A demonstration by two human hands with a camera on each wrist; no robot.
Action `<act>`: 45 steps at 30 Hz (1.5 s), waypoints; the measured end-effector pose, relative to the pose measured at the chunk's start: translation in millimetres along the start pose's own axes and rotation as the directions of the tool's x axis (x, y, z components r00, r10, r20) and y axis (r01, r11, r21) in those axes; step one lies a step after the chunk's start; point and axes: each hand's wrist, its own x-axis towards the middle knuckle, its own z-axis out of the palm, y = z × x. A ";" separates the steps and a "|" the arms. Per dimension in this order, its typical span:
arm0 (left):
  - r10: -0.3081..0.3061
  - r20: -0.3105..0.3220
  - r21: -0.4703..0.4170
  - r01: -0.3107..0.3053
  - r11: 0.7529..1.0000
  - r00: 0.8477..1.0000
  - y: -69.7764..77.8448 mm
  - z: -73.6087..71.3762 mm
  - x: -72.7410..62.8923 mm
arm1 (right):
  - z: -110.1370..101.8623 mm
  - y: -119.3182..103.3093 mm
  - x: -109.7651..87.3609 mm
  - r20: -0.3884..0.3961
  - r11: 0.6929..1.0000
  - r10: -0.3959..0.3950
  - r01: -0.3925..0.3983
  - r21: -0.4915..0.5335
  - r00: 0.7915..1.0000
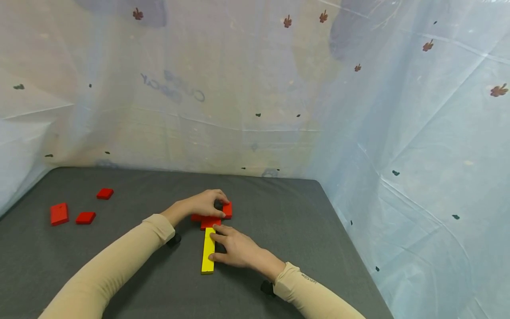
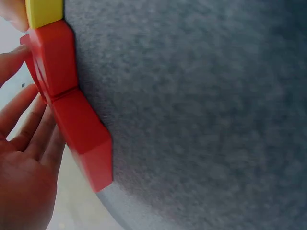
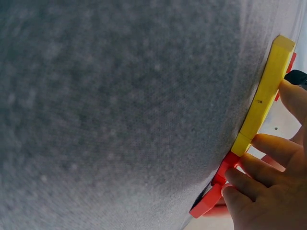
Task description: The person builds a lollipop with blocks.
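A yellow bar [image 1: 208, 254] lies on the grey table, pointing away from me, with a group of red blocks [image 1: 210, 222] at its far end. My left hand [image 1: 203, 204] arches over that group, its thumb and fingertips at the rightmost red block [image 1: 228, 212]. In the left wrist view, the fingers [image 2: 31, 129] look fairly straight behind the red blocks [image 2: 55, 62]. Along the right side of the bar lies my right hand [image 1: 237, 248], thumb and fingers spread. Its fingertips touch the yellow bar [image 3: 266, 91] and the red block beside it in the right wrist view.
Loose red pieces lie at the table's left: a larger one [image 1: 59, 214], a small one [image 1: 85, 217], and another [image 1: 105, 193] farther back. A pale plastic sheet [image 1: 223, 110] with leaf marks hangs behind the table and along its right side.
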 end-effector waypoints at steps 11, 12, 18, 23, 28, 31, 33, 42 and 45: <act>-0.008 -0.029 0.011 0.008 1.000 1.000 1.9 1.0 -0.6 | 0.8 0.0 -0.4 -0.005 1.000 0.005 -0.005 0.000 1.000; -0.011 -0.030 0.014 0.011 1.000 0.999 1.9 1.3 0.3 | 1.1 0.2 -0.3 -0.009 1.000 0.001 -0.001 -0.001 1.000; -0.034 -0.012 0.037 0.034 0.999 0.999 1.9 4.2 3.8 | 1.8 0.5 0.2 -0.023 1.000 -0.008 0.009 0.007 1.000; -0.038 -0.009 0.045 0.038 0.998 0.999 1.8 5.9 3.7 | 0.3 -0.2 -0.6 -0.025 1.000 -0.012 0.012 0.008 1.000; -0.046 -0.004 0.042 0.046 0.998 0.999 3.1 5.8 1.9 | 0.0 -0.6 -0.5 -0.025 1.000 -0.013 0.013 0.001 1.000; -0.048 0.001 0.041 0.048 0.998 0.999 4.0 5.2 0.7 | 0.6 -0.4 -0.4 -0.022 1.000 -0.009 0.009 0.001 1.000; -0.049 0.004 0.036 0.049 0.998 0.999 4.9 4.6 -0.1 | 0.9 -0.2 -0.4 -0.019 1.000 -0.006 0.006 0.003 1.000; -0.057 0.006 0.031 0.056 0.998 0.998 9.0 3.8 -4.2 | 1.5 -0.4 0.0 -0.017 1.000 -0.009 0.009 -0.002 1.000; -0.061 0.004 0.026 0.061 0.998 0.998 9.8 3.5 -5.1 | 1.5 -0.6 0.2 -0.015 1.000 -0.009 0.009 0.000 1.000</act>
